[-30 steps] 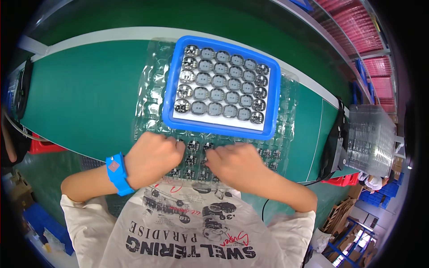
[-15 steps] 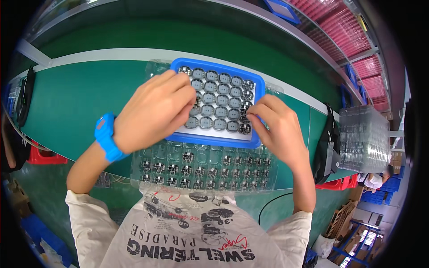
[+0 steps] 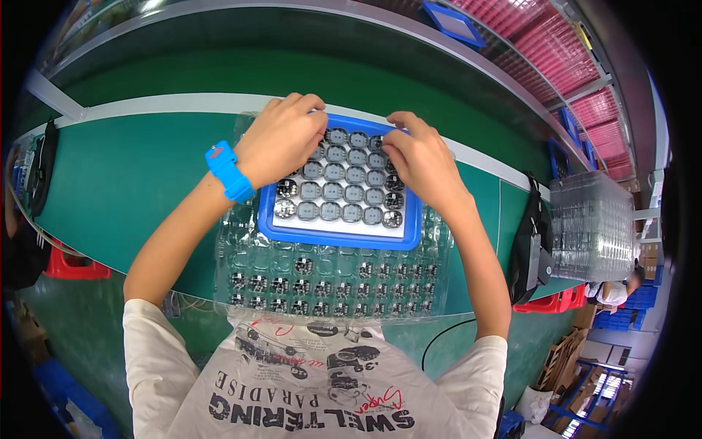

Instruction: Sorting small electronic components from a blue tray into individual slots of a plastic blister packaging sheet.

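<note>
Head: blue tray [image 3: 336,237], green table [image 3: 146,183], stools [image 3: 74,266]

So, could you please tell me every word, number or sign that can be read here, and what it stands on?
Shirt: large dark lettering, smaller dark print and red script; I leave the wording uncopied.
Blue wristband: any marking is too small to read.
Small boards in the clear tray: any marks are too small to read.
</note>
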